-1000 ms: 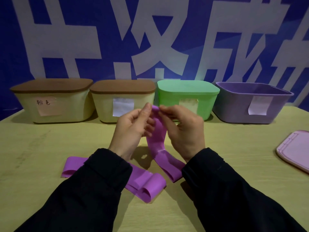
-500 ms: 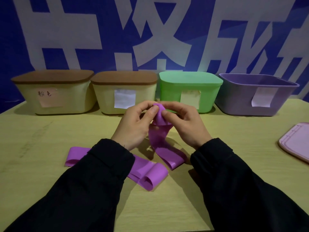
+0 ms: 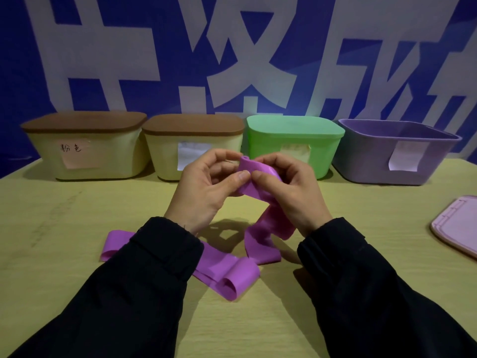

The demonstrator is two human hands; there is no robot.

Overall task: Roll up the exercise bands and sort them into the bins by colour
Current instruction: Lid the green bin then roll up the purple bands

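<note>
Item: purple exercise band [image 3: 258,177], one end wound into a small roll, raised above the tabletop [image 3: 64,228]. Grip: left hand [image 3: 206,187] and right hand [image 3: 291,192] both pinch the rolled end, thumbs meeting on its near face. Below the grip the band hangs down to the tabletop, its slack (folded, one loop curled) lying under the left sleeve [image 3: 144,275].

Beyond the grip, a row: two cream bins with brown lids [image 3: 85,148] [image 3: 193,146], a green lidded bin [image 3: 296,143], an open purple bin [image 3: 392,156], each labelled. Right of the grip, well apart: a pink lid [image 3: 456,226].
</note>
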